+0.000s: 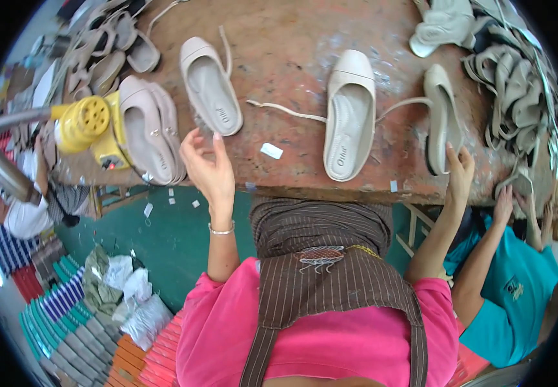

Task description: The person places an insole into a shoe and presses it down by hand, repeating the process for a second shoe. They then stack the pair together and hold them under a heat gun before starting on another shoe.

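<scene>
My left hand (pixel 209 169) is open, fingers apart, just below the heel end of a beige slip-on shoe (pixel 211 90) with a loose strap. It holds nothing; whether a fingertip brushes the heel I cannot tell. My right hand (pixel 459 174) has its fingers closed at the heel rim of another beige shoe (pixel 443 113), which is tipped onto its side. Between my hands a third beige shoe (pixel 350 116) lies sole down, toe away from me, its thin strap stretching left over the worn table (pixel 279 71).
Two pinkish shoes (pixel 146 129) stand beside a yellow machine (pixel 88 126) on the left. Shoe piles fill the far left (pixel 114 48) and right (pixel 517 90). A small white label (pixel 271 151) lies near the front edge. At right, a co-worker in teal (pixel 514 290) handles a shoe piece.
</scene>
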